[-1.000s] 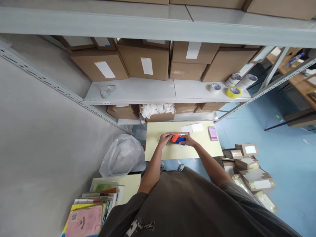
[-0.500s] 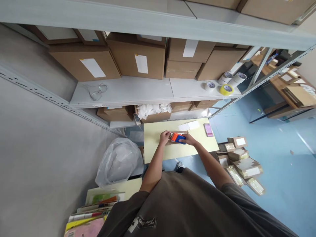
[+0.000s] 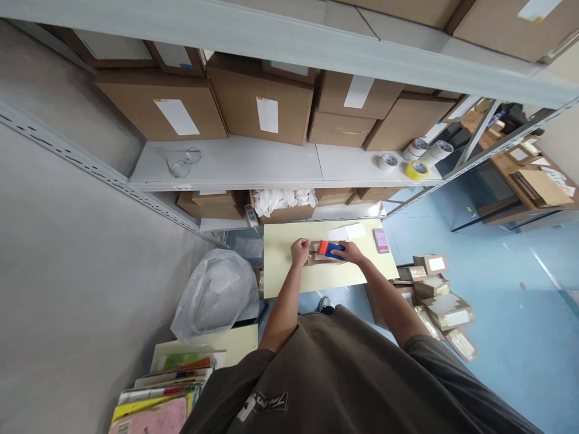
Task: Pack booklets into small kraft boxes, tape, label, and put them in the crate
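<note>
A small brown cardboard box (image 3: 322,258) lies on a pale yellow table (image 3: 284,271). My right hand (image 3: 350,252) is closed round an orange and blue tape dispenser (image 3: 330,248) that rests on top of the box. My left hand (image 3: 299,251) is closed at the box's left end, gripping it. White paper slips (image 3: 346,232) and a pink stack (image 3: 380,240) lie farther back on the table.
Grey shelves behind the table hold large cardboard boxes (image 3: 260,103), tape rolls (image 3: 416,169) and glasses (image 3: 178,161). A white plastic bag (image 3: 217,292) sits at the left on the floor. Several packed parcels (image 3: 441,298) are piled at the right. Books (image 3: 167,392) lie near me.
The tape dispenser and my right hand have shifted slightly to the right along the box. My left hand stays at the box's left end. The camera has tilted a little.
</note>
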The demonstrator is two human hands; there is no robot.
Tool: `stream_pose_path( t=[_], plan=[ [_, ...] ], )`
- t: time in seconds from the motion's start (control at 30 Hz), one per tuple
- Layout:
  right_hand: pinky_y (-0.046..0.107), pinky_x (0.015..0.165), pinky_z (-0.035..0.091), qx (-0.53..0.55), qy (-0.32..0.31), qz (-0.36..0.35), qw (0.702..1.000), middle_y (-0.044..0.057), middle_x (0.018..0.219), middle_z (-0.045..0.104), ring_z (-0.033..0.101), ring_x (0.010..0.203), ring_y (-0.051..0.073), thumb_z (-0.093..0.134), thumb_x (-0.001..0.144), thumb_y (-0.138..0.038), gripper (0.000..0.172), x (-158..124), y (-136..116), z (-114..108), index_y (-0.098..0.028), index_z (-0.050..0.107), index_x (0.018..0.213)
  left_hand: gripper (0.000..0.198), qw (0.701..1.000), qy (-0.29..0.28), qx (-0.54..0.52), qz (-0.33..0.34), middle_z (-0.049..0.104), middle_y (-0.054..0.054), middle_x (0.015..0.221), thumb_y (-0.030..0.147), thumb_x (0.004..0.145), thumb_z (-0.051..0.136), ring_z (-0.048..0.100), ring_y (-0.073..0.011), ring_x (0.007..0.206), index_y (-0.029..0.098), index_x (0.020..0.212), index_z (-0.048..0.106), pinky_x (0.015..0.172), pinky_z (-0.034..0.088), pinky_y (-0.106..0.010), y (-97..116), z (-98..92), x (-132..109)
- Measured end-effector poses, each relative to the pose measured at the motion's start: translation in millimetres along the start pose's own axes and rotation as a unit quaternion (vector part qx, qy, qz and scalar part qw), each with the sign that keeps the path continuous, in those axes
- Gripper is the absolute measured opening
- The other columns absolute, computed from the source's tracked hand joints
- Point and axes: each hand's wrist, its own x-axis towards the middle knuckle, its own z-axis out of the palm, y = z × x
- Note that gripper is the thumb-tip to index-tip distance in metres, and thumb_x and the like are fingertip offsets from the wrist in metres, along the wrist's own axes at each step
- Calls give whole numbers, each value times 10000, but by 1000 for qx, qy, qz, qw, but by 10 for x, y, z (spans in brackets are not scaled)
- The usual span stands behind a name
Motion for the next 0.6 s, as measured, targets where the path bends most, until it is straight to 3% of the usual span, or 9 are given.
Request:
stream_pose_path(
  t=[0.17, 0.27, 0.6],
  plan=[
    [270, 632, 399, -68, -28, 50, 996, 50, 781, 716, 639, 739, 212, 656, 826, -829, 601, -88, 396, -289, -228, 663, 810, 191, 994, 78, 40, -64, 820, -76, 939, 276, 892, 629, 740, -228, 919, 205, 878, 807, 871, 542, -302, -219, -307, 46],
    [276, 618, 393, -79, -43, 71, 993, 56, 763, 707, 643, 721, 216, 641, 809, -865, 636, -97, 549, -335, -230, 640, 774, 186, 993, 65, 48, -90, 823, -79, 932, 281, 882, 638, 743, -226, 918, 207, 855, 806, 866, 540, -295, -347, -394, 60],
    [275, 601, 410, -98, -73, 97, 988, 78, 842, 754, 682, 733, 218, 677, 780, -882, 661, 85, 532, -311, -221, 674, 804, 192, 984, 24, 60, -168, 795, -72, 810, 325, 838, 629, 745, -251, 931, 212, 790, 776, 829, 531, -299, -733, -123, 123]
  ],
)
